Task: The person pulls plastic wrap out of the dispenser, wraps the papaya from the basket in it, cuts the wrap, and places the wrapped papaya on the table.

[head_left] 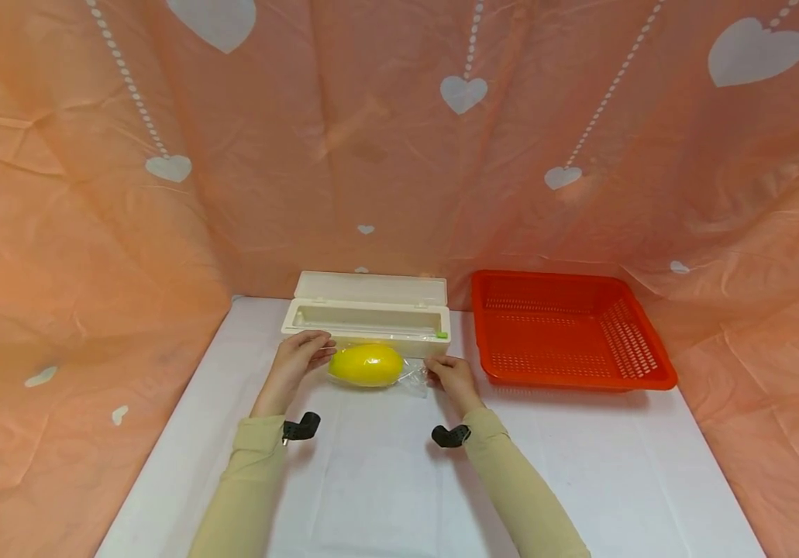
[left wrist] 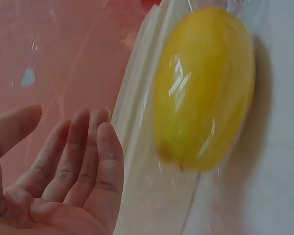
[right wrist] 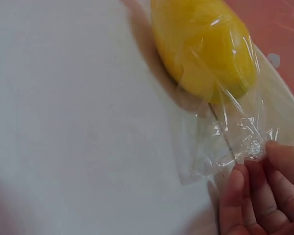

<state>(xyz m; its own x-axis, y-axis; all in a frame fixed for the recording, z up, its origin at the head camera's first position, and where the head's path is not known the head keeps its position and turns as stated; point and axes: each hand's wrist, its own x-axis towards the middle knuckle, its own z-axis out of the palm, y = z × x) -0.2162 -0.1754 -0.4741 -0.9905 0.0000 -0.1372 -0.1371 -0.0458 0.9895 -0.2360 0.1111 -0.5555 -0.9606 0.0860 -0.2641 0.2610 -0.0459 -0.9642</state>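
A yellow mango-like fruit (head_left: 367, 365) lies in front of the white box with clear plastic film (right wrist: 225, 132) around it. The film trails loose past the fruit's right end. At that loose edge my right hand (head_left: 452, 378) pinches the gathered film between thumb and fingers. My left hand (head_left: 299, 358) is by the fruit's left end; in the left wrist view its palm and fingers are spread apart from the fruit, holding nothing. Behind the fruit stands the long white cling film dispenser (head_left: 364, 339), its lid (head_left: 371, 288) raised and a small green piece (head_left: 442, 335) at its right front.
A red plastic basket (head_left: 573, 376) with perforated sides stands to the right of the dispenser. All of it sits on a white-covered table (head_left: 378, 480). Orange cloth (head_left: 371, 178) with white hearts hangs behind and at both sides.
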